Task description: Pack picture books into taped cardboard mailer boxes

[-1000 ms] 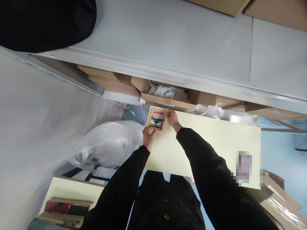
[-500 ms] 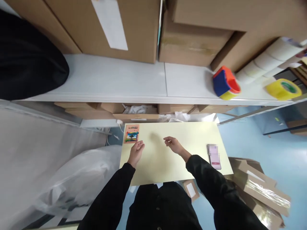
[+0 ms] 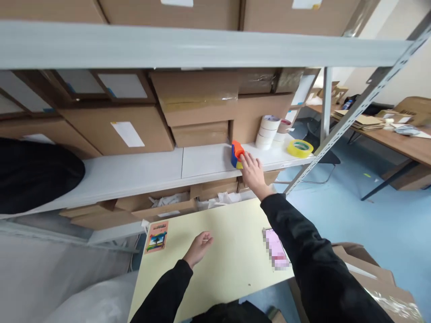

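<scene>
1. The right hand (image 3: 254,174) is at the orange, blue and yellow tape dispenser (image 3: 235,156), right of centre in the frame; its fingers are spread along the dispenser's near right side, though I can't tell whether they grip it.
2. The left hand (image 3: 198,250), lower centre, has its fingers loosely curled with a narrow gap, above the pale table (image 3: 232,237).
3. The dispenser sits on the white shelf (image 3: 208,162), left of white tape rolls (image 3: 265,138) and a yellow roll (image 3: 299,149).
4. On the table, a tree-picture booklet (image 3: 156,238) lies lower left, a phone (image 3: 278,249) lower right.
</scene>
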Action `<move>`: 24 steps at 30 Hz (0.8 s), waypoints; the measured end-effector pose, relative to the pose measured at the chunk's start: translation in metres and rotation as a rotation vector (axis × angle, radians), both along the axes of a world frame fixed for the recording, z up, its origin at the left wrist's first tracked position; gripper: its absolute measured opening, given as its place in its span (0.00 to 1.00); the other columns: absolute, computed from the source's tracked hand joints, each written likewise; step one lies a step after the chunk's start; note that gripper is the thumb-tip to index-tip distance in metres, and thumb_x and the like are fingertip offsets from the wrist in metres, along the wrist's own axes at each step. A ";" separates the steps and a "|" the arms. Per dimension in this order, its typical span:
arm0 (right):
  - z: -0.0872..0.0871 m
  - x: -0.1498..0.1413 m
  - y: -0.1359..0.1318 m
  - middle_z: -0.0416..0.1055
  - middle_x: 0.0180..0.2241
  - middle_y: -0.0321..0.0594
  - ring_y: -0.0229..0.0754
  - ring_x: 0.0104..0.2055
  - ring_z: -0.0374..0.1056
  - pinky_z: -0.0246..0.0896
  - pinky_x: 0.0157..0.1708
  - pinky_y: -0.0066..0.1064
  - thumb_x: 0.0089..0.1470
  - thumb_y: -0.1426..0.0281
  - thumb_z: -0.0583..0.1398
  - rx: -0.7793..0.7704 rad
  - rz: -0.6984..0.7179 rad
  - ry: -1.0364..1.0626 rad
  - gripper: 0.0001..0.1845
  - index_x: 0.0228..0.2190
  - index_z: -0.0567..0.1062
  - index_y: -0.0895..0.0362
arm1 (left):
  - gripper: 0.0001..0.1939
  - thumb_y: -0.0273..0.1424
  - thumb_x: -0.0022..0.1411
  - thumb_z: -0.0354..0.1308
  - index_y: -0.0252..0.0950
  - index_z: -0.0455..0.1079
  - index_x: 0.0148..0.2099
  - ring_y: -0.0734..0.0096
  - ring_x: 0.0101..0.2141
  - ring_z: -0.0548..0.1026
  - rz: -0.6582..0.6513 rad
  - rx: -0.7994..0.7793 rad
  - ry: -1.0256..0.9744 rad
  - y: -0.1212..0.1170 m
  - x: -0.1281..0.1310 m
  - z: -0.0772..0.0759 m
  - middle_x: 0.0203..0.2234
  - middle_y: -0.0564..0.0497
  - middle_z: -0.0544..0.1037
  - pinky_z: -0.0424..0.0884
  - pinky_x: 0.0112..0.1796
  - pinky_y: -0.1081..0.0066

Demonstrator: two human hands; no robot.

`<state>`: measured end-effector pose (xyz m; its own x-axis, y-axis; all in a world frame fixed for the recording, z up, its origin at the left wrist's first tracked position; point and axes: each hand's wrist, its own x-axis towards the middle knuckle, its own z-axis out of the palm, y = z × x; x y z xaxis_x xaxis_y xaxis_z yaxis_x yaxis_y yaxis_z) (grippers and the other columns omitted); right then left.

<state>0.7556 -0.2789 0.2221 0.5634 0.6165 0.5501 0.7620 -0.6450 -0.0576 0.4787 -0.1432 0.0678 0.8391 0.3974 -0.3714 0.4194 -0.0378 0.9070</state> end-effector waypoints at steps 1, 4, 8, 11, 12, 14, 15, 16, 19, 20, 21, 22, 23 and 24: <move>0.004 0.009 0.004 0.64 0.55 0.55 0.53 0.60 0.54 0.41 0.58 0.51 0.59 0.77 0.47 -0.045 0.014 -0.016 0.26 0.59 0.60 0.60 | 0.31 0.52 0.44 0.63 0.33 0.70 0.43 0.55 0.46 0.74 0.003 0.004 -0.010 -0.004 0.002 0.005 0.43 0.38 0.76 0.66 0.49 0.59; 0.009 0.026 0.014 0.69 0.50 0.54 0.52 0.57 0.57 0.41 0.57 0.53 0.59 0.81 0.44 -0.122 0.041 -0.016 0.24 0.54 0.65 0.60 | 0.32 0.53 0.46 0.62 0.33 0.70 0.46 0.56 0.46 0.74 0.017 -0.007 -0.021 -0.015 0.002 0.020 0.44 0.39 0.76 0.68 0.47 0.60; 0.009 0.013 0.007 0.72 0.47 0.51 0.50 0.54 0.58 0.40 0.57 0.52 0.59 0.81 0.44 -0.092 0.067 0.011 0.23 0.49 0.69 0.58 | 0.32 0.52 0.47 0.62 0.34 0.70 0.47 0.57 0.44 0.75 0.062 -0.006 -0.024 -0.024 -0.007 0.034 0.44 0.39 0.76 0.69 0.46 0.60; 0.000 -0.026 -0.016 0.73 0.44 0.48 0.50 0.56 0.56 0.35 0.57 0.53 0.61 0.78 0.45 -0.066 0.145 0.036 0.23 0.55 0.64 0.55 | 0.31 0.50 0.47 0.64 0.33 0.70 0.47 0.58 0.43 0.75 0.135 -0.005 -0.100 -0.030 -0.011 0.047 0.44 0.39 0.76 0.69 0.47 0.59; -0.006 -0.043 -0.026 0.74 0.43 0.47 0.50 0.56 0.56 0.33 0.57 0.52 0.62 0.77 0.46 -0.065 0.175 0.054 0.22 0.56 0.63 0.54 | 0.30 0.49 0.47 0.64 0.34 0.70 0.46 0.58 0.44 0.75 0.155 -0.004 -0.138 -0.033 -0.011 0.052 0.44 0.39 0.76 0.68 0.48 0.59; -0.022 -0.078 -0.047 0.74 0.42 0.46 0.50 0.56 0.55 0.32 0.57 0.50 0.62 0.74 0.48 -0.070 0.230 0.112 0.21 0.56 0.63 0.53 | 0.27 0.48 0.49 0.64 0.35 0.71 0.46 0.59 0.46 0.74 0.178 -0.001 -0.226 -0.041 -0.010 0.062 0.46 0.40 0.76 0.68 0.50 0.59; -0.032 -0.096 -0.057 0.75 0.42 0.46 0.50 0.56 0.55 0.32 0.56 0.50 0.63 0.74 0.49 -0.083 0.258 0.149 0.20 0.55 0.63 0.52 | 0.27 0.47 0.50 0.63 0.36 0.70 0.48 0.59 0.47 0.74 0.183 -0.005 -0.264 -0.046 -0.008 0.067 0.48 0.41 0.75 0.68 0.50 0.59; -0.043 -0.112 -0.067 0.75 0.42 0.45 0.50 0.56 0.56 0.32 0.56 0.49 0.63 0.73 0.49 -0.102 0.285 0.188 0.19 0.54 0.64 0.52 | 0.27 0.46 0.51 0.63 0.37 0.70 0.51 0.59 0.48 0.73 0.181 -0.012 -0.295 -0.051 -0.007 0.069 0.51 0.41 0.73 0.68 0.50 0.60; -0.086 -0.154 -0.092 0.76 0.40 0.44 0.49 0.52 0.59 0.35 0.53 0.48 0.63 0.74 0.50 -0.184 0.347 0.311 0.16 0.49 0.69 0.51 | 0.30 0.45 0.51 0.63 0.37 0.68 0.54 0.57 0.52 0.71 0.132 -0.102 -0.263 -0.069 -0.004 0.065 0.54 0.40 0.70 0.67 0.50 0.59; -0.102 -0.165 -0.098 0.76 0.39 0.44 0.49 0.50 0.60 0.37 0.52 0.47 0.63 0.73 0.50 -0.211 0.351 0.356 0.14 0.47 0.70 0.51 | 0.31 0.45 0.51 0.64 0.36 0.68 0.55 0.56 0.52 0.71 0.111 -0.149 -0.218 -0.075 -0.005 0.059 0.54 0.39 0.71 0.67 0.51 0.59; -0.119 -0.174 -0.104 0.76 0.37 0.44 0.48 0.49 0.61 0.39 0.50 0.46 0.63 0.73 0.51 -0.235 0.347 0.401 0.13 0.46 0.70 0.52 | 0.31 0.45 0.51 0.64 0.36 0.68 0.55 0.55 0.52 0.71 0.093 -0.197 -0.165 -0.082 -0.005 0.051 0.53 0.39 0.72 0.66 0.51 0.58; -0.135 -0.182 -0.109 0.76 0.37 0.44 0.49 0.49 0.61 0.41 0.49 0.45 0.62 0.72 0.52 -0.255 0.338 0.437 0.12 0.45 0.71 0.52 | 0.32 0.45 0.51 0.64 0.35 0.68 0.55 0.54 0.52 0.71 0.073 -0.243 -0.111 -0.089 -0.006 0.042 0.52 0.39 0.72 0.66 0.51 0.58; -0.151 -0.189 -0.114 0.76 0.37 0.44 0.49 0.49 0.61 0.42 0.48 0.44 0.62 0.72 0.53 -0.272 0.330 0.465 0.11 0.45 0.71 0.53 | 0.32 0.46 0.51 0.64 0.35 0.69 0.54 0.54 0.52 0.71 0.053 -0.284 -0.058 -0.096 -0.007 0.032 0.51 0.39 0.73 0.65 0.52 0.57; -0.166 -0.194 -0.119 0.76 0.36 0.45 0.49 0.49 0.61 0.43 0.47 0.43 0.61 0.73 0.54 -0.289 0.322 0.486 0.11 0.44 0.71 0.53 | 0.31 0.47 0.51 0.63 0.35 0.69 0.54 0.53 0.53 0.70 0.032 -0.319 -0.008 -0.102 -0.008 0.022 0.51 0.39 0.74 0.64 0.52 0.57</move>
<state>0.5612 -0.3981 0.0558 0.4690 0.8807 0.0662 0.8505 -0.4301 -0.3027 0.4712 -0.2455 0.0903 0.8313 0.2882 -0.4753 0.4087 0.2627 0.8740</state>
